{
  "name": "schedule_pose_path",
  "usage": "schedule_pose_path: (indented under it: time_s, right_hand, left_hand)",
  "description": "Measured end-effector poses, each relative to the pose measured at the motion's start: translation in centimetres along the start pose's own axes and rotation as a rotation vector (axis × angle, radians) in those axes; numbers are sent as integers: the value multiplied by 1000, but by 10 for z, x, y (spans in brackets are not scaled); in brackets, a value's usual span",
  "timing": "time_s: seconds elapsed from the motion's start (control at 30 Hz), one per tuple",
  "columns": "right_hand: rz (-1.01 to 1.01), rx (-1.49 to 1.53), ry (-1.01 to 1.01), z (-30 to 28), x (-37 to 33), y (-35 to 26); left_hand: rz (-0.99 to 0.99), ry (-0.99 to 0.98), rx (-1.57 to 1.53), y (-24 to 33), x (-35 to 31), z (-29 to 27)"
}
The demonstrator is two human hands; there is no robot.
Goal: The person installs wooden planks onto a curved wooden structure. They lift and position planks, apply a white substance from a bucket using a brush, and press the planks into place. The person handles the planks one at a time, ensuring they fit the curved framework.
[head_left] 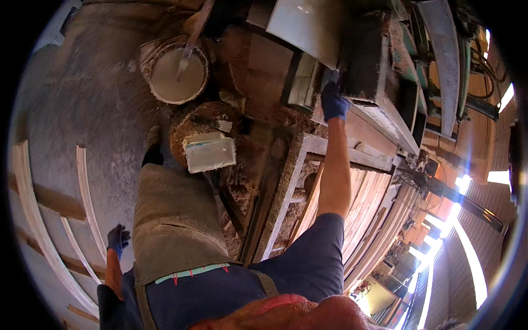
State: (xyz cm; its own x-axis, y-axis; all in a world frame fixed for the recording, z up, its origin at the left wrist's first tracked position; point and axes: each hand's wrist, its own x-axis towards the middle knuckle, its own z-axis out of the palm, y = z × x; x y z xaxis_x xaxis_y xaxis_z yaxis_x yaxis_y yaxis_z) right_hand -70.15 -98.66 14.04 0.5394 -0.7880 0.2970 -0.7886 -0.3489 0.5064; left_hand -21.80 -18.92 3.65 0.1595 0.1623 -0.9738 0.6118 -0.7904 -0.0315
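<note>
My right hand (pixel 334 103), in a dark blue glove, reaches forward to the machine (pixel 360 60), at the edge of its dark metal housing. Its fingers are lost in the shadow there, so I cannot make out whether they grip anything. Beneath the hovering metal plate (pixel 308 27), a pale block-like part (pixel 303 82) lies just left of that hand. My left hand (pixel 117 239), also gloved in dark blue, hangs low at my left side. Its fingers are loosely apart with nothing in them, near the long pale wood strips (pixel 91 201).
A round bucket (pixel 179 74) of greyish liquid with a stick in it stands ahead on the left. Closer, a white rectangular container (pixel 210 154) sits on a round brown stand (pixel 184 129). Long wooden boards (pixel 357 201) lie within a frame under my right arm.
</note>
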Motion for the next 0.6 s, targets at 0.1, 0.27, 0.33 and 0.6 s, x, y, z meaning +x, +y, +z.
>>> schedule_pose_path:
  time_s: [0.1,0.27,0.33,0.6]
  right_hand:
    - [-91,-136,-20,87,18,12]
    - [-119,-207,235,207,41,31]
    - [111,51,558,206,48,42]
    - [82,59,-277,-51,-55,-11]
  left_hand:
    - [-39,106,-66,-42,-22,-12]
    - [-66,71,33,-39,-23,5]
    - [8,52,25,-15,-18,16]
    - [165,-115,166,92,-20,70]
